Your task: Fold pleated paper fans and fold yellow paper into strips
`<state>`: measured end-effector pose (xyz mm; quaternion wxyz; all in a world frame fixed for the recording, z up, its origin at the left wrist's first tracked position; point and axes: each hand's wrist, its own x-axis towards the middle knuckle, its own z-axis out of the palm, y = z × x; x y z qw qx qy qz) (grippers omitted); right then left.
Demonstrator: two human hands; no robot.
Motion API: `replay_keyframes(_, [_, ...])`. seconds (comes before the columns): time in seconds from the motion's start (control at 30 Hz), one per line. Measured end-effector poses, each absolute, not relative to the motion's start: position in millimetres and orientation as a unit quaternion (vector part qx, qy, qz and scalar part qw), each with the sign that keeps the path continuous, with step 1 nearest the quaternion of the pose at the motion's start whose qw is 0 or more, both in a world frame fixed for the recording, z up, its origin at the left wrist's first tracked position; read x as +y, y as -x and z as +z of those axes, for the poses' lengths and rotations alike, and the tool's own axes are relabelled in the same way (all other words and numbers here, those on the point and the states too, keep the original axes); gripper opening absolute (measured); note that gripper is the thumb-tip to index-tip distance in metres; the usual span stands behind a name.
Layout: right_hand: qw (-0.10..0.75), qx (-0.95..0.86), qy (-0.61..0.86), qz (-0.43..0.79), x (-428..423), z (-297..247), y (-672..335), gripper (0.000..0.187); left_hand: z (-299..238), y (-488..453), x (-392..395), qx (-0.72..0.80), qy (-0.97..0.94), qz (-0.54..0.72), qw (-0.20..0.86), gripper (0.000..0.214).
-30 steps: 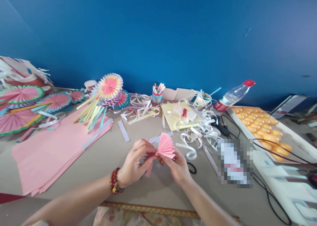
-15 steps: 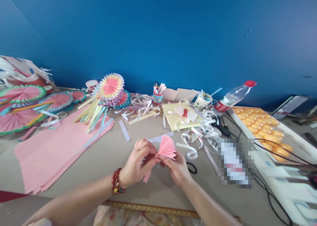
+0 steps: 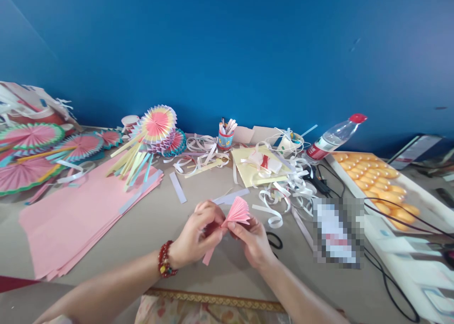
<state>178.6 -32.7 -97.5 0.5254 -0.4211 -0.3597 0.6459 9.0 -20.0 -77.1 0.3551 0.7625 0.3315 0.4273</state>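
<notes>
A small pink pleated paper fan (image 3: 238,211) is held over the beige table (image 3: 177,220), just in front of me. My left hand (image 3: 196,235), with a red bead bracelet on the wrist, pinches the fan's folded base from the left. My right hand (image 3: 253,240) grips the same base from the right, thumb on the pleats. The fan spreads upward and to the right. A pink strip hangs below the hands.
A stack of pink paper sheets (image 3: 74,215) lies at the left, finished multicoloured paper fans (image 3: 158,124) behind it. Curled white paper strips (image 3: 283,187), yellow paper, a pen cup (image 3: 224,138), a plastic bottle (image 3: 333,137) and black cables (image 3: 386,276) fill the right side. Black scissors lie beside my right hand.
The fan has closed a little and sunk slightly between my hands. Both hands stay at its base, nearly in the same place.
</notes>
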Motion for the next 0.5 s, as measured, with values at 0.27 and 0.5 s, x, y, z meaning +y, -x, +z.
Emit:
replay_keyframes(0.27, [0.533,-0.338,0.427,0.647,-30.9,-96.1,-180.2,0.027,-82.6,-11.5,-21.4,0.332,-0.733,0.457,0.378,0.007])
replay_keyframes(0.5, [0.514,-0.361,0.427,0.65,-29.3,-96.4,-183.4,0.029,-80.2,-10.1,-17.5,0.312,-0.776,0.455,0.304,0.017])
